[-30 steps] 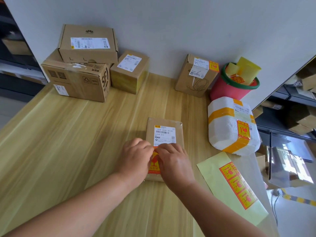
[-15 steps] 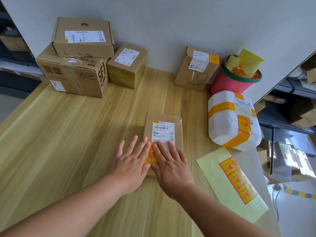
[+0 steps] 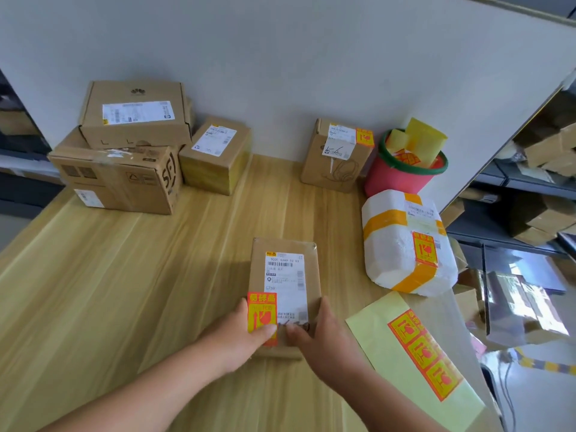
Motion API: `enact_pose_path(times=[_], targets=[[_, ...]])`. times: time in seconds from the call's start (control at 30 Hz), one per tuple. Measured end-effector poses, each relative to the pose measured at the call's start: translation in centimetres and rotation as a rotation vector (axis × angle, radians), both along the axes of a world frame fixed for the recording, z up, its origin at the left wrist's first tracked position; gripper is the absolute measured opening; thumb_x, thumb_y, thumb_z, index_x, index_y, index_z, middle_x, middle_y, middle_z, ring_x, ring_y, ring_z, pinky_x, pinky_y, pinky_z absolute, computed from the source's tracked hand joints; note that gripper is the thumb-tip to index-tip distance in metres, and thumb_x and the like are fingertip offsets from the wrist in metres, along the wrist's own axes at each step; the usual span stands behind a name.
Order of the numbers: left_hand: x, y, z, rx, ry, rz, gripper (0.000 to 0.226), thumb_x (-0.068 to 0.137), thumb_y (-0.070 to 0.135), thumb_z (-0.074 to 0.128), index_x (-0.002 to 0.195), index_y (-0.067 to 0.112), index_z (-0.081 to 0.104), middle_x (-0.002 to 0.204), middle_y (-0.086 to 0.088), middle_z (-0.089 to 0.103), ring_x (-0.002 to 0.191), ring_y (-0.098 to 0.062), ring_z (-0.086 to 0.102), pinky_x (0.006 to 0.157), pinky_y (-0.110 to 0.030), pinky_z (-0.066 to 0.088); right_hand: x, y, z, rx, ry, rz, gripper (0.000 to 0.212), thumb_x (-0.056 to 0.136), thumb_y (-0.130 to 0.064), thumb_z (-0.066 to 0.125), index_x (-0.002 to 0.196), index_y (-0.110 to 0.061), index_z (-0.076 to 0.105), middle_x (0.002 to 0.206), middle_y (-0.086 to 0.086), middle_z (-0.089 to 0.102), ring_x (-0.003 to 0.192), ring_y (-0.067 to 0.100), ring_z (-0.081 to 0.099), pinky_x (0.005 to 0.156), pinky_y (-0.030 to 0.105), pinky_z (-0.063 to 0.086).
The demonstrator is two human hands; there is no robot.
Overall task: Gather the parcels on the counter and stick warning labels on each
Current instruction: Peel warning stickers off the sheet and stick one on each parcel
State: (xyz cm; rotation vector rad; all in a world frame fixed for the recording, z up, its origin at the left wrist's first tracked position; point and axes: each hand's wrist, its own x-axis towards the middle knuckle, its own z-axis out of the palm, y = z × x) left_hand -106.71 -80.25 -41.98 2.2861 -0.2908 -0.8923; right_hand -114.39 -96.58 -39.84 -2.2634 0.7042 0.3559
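Note:
A flat brown parcel (image 3: 285, 254) lies on the wooden counter (image 3: 124, 275) in front of me, with a white shipping label and a red-and-yellow warning label (image 3: 261, 310) stuck on its near left part. My left hand (image 3: 237, 335) grips the parcel's near left corner, thumb on the warning label. My right hand (image 3: 324, 335) grips the near right corner. A yellow backing sheet (image 3: 414, 353) with three warning labels lies to the right.
A white foam parcel (image 3: 402, 241) and a small box (image 3: 336, 154), both bearing warning labels, sit at the right. A red bucket (image 3: 402, 179) of backing scraps stands by the wall. Three unlabelled boxes (image 3: 131, 151) are stacked far left. The counter's right edge is close.
Both hands slid back from pressing flat on the warning label to the parcel's near corners, uncovering the label. The view has tilted down a little.

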Motion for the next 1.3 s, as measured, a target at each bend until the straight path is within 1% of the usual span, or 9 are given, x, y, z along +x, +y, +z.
enact_pose_path(times=[0.17,0.33,0.47,0.57,0.73,0.83,0.93,1.07,1.3], targets=[[3.0,-3.4,0.9,-0.183,0.082,0.005,0.092,0.041,0.044,0.079,0.119,0.039,0.03,0.104,0.016,0.068,0.096,-0.009,0.066,0.088,-0.038,0.053,2.9,-3.0,-0.2,0.117,-0.063,-0.085,0.106,0.053,-0.065,0.067,0.137,-0.016,0.024,0.124,-0.008,0.061,0.109,0.016,0.061,0.088,0.041,0.053],[8.8,-8.9,3.3,-0.1,-0.166,-0.058,0.081,0.057,0.032,0.079,0.12,0.031,0.028,0.102,0.01,0.061,0.09,-0.015,0.061,0.076,-0.029,0.05,7.3,-8.0,1.9,0.119,-0.061,-0.065,0.13,0.065,-0.031,0.084,0.151,-0.021,-0.012,0.149,-0.008,0.032,0.133,0.01,0.039,0.094,0.019,0.041],[12.6,-14.0,2.9,-0.095,-0.197,-0.081,0.064,0.072,0.035,0.073,0.121,0.03,0.034,0.106,0.008,0.063,0.093,-0.02,0.061,0.08,-0.033,0.05,11.3,-12.2,2.0,-0.169,-0.058,-0.097,0.107,0.08,-0.022,0.071,0.152,-0.015,-0.007,0.151,0.004,0.033,0.132,0.023,0.042,0.1,0.03,0.041],[14.5,-17.2,2.2,-0.101,-0.184,-0.096,0.07,0.079,0.035,0.069,0.134,0.028,0.027,0.112,0.007,0.061,0.092,-0.02,0.057,0.076,-0.03,0.046,13.9,-14.5,1.2,-0.257,0.0,-0.145,0.088,0.08,-0.02,0.068,0.148,-0.014,0.011,0.137,0.01,0.047,0.114,0.03,0.056,0.089,0.04,0.05],[17.3,-20.6,0.4,-0.086,-0.155,-0.091,0.075,0.089,0.033,0.06,0.147,0.027,0.014,0.116,0.004,0.059,0.085,-0.016,0.054,0.064,-0.025,0.038,17.2,-16.6,0.2,-0.346,0.069,-0.143,0.076,0.085,-0.017,0.065,0.145,-0.012,0.019,0.137,0.012,0.042,0.114,0.031,0.055,0.086,0.038,0.048],[18.4,-21.7,-0.1,-0.066,-0.144,-0.114,0.08,0.094,0.031,0.052,0.151,0.027,-0.003,0.131,0.001,0.054,0.099,-0.021,0.055,0.074,-0.025,0.039,18.4,-16.8,-0.3,-0.449,0.072,-0.135,0.073,0.089,-0.01,0.055,0.149,-0.012,0.013,0.148,0.01,0.029,0.128,0.029,0.043,0.096,0.036,0.042],[19.2,-21.5,-0.5,-0.077,-0.131,-0.167,0.087,0.09,0.034,0.058,0.151,0.032,-0.004,0.137,0.004,0.051,0.11,-0.021,0.056,0.081,-0.027,0.044,19.4,-15.8,-0.1,-0.569,0.115,-0.111,0.074,0.091,-0.013,0.047,0.151,-0.016,0.005,0.16,0.007,-0.001,0.146,0.03,0.003,0.115,0.042,0.02],[21.3,-18.2,-0.6,-0.067,-0.244,-0.148,0.104,0.077,0.046,0.069,0.151,0.029,-0.002,0.157,0.003,0.02,0.141,-0.018,0.029,0.107,-0.034,0.035,22.5,-11.3,1.7,-0.489,-0.019,-0.021,0.08,0.083,-0.011,0.046,0.152,-0.024,0.007,0.16,0.001,-0.015,0.146,0.023,-0.017,0.117,0.044,0.001],[27.5,-7.4,0.4,0.106,-0.73,0.16,0.074,0.087,0.025,0.059,0.149,0.012,0.021,0.158,-0.011,0.009,0.146,-0.025,0.011,0.117,-0.035,0.018,31.7,-2.6,0.7,-0.096,-0.264,0.121,0.059,0.096,-0.033,0.046,0.149,-0.015,0.027,0.157,0.005,0.022,0.143,0.023,0.022,0.115,0.036,0.022]])
